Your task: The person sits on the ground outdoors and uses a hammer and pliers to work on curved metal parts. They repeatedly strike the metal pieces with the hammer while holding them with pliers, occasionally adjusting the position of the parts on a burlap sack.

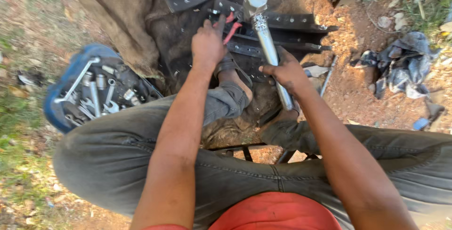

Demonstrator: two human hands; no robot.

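Steel rod (269, 46), long, with a hex head, stands tilted over the black metal brackets (282, 23) between our feet; our right hand (287, 72) is wrapped around its lower shaft, our left hand (207, 44) is closed on red-handled pliers (230, 27). We judge it heavy, rigid, maybe greasy, best gripped low on the smooth shaft, below the threads

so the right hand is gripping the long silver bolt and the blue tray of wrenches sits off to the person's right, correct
Not quite. The right hand does grip the long silver bolt, but the blue tray of wrenches sits off to the person's left, beside the left knee. The head view shows it.
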